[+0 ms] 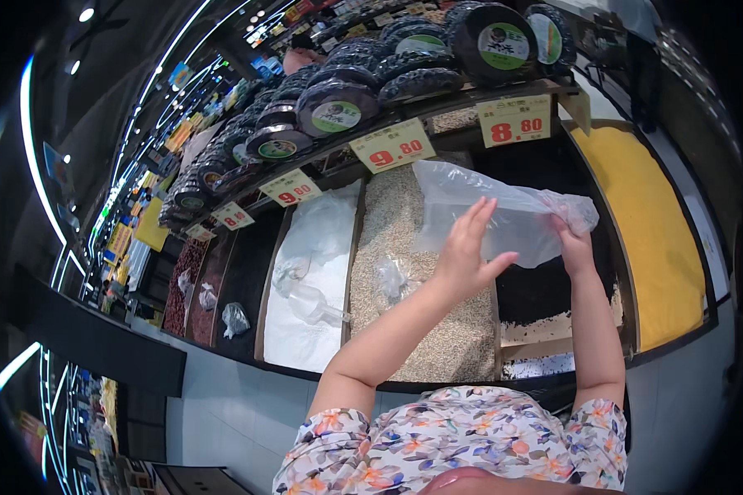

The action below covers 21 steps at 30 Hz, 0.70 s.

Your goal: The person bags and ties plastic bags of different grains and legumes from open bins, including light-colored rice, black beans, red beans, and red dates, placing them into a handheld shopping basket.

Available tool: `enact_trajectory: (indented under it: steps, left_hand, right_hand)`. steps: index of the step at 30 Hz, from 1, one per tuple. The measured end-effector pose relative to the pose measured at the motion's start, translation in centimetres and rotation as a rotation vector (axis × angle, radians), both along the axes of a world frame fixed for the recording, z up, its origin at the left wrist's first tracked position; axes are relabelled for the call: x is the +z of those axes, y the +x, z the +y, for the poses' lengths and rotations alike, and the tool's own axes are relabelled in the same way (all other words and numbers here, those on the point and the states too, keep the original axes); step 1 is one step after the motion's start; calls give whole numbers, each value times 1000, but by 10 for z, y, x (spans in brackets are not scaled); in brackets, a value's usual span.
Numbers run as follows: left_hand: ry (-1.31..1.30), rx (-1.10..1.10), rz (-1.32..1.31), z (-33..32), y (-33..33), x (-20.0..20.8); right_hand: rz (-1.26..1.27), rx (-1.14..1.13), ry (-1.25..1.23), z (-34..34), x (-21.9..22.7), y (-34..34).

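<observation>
Right hand (pixel 575 245) curled closed, a clear bag (pixel 520 224) is gripped by its bunched end, likely so the rest is kept extended; left hand (pixel 466 262) is held spread open, seemingly empty.

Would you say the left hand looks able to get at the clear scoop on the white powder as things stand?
Probably yes: the left hand looks empty, and nothing lies over the handle of the clear scoop on the white powder, to the hand's left.

Plastic bag (pixel 520 223) over the bins (pixel 545 332) (discs (pixel 336 113) behind them).
</observation>
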<state>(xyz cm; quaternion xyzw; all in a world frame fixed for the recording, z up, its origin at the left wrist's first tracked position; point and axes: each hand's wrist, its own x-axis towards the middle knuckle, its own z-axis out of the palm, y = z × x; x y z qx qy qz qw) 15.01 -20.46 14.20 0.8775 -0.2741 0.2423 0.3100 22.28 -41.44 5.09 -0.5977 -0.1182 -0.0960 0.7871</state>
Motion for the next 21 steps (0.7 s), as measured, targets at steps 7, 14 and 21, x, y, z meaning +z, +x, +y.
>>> enact_trajectory:
  steps: [7,14,21]
  left_hand:
    - [-183,-66,166,-20,-18,-36]
    - [-415,26,192,31,-24,-51]
    - [-695,-128,504,48,-62,-83]
  right_hand:
    - [153,434,523,66,-4,-59]
    - [-651,44,-1007,60,26,-122]
    - [-690,-543,-1275,89,42,-151]
